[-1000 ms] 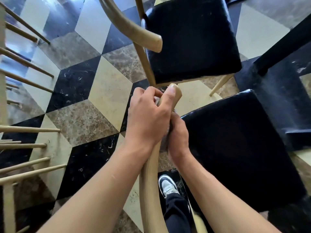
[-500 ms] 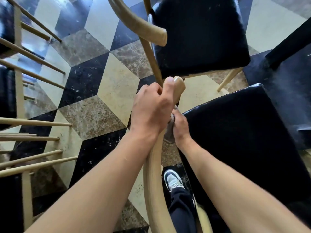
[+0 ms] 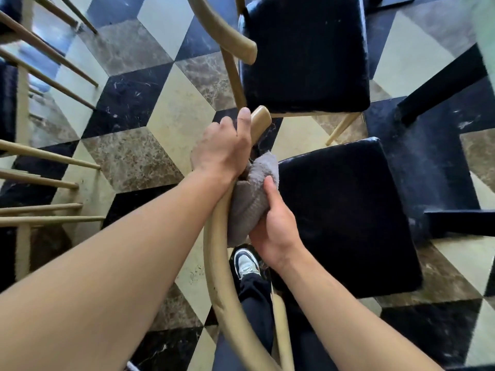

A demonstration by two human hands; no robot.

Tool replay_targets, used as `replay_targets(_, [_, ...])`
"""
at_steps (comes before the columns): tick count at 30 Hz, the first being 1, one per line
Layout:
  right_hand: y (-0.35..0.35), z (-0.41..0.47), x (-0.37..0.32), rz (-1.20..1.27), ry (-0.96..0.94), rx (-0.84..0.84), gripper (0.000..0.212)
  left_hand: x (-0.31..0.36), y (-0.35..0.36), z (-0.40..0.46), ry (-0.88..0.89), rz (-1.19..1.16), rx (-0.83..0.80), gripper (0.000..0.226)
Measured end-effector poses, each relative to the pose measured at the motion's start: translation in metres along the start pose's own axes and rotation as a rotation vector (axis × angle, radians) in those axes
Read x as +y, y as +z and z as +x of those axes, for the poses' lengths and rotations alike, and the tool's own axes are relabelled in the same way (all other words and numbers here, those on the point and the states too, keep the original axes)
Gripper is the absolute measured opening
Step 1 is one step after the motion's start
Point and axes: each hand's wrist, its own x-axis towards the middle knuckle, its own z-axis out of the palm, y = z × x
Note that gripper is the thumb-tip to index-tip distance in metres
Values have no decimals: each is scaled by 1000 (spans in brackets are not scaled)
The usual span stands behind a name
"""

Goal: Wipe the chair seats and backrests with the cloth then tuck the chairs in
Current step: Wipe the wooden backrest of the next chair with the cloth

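Note:
I look straight down on a wooden chair with a curved tan backrest rail and a black padded seat. My left hand grips the rail close to its rounded end. My right hand holds a bunched grey cloth pressed against the inner side of the rail, just below my left hand. A second chair of the same kind stands beyond it, with a black seat and a curved rail.
The floor is a cube pattern of black, cream and brown marble tiles. A dark table leg and frame run along the right. More tan chair spindles fill the left edge. My shoe stands under the rail.
My right hand has slid down the rail toward me with the cloth, which now shows in full. My left hand keeps its grip near the rail's end.

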Motion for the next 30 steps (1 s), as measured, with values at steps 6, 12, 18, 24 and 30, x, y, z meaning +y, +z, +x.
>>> replay_targets(6, [-13, -18, -26, -111, 29, -13, 59, -30, -2, -85, 7, 23, 67, 54])
replay_targets(12, [-38, -39, -30, -225, 24, -34, 55, -57, -5, -175, -20, 110, 133, 58])
replay_targets(18, [-121, -75, -12, -487, 190, -42, 48, -51, 22, -271, 604, 109, 245, 26])
replay_targets(24, [-191, -118, 25, -506, 390, -142, 39, -37, 56, -306, 559, -20, 155, 11])
replay_targets(30, [-194, -146, 80, -516, 190, -221, 16, -29, 64, -307, 497, 228, 79, 5])
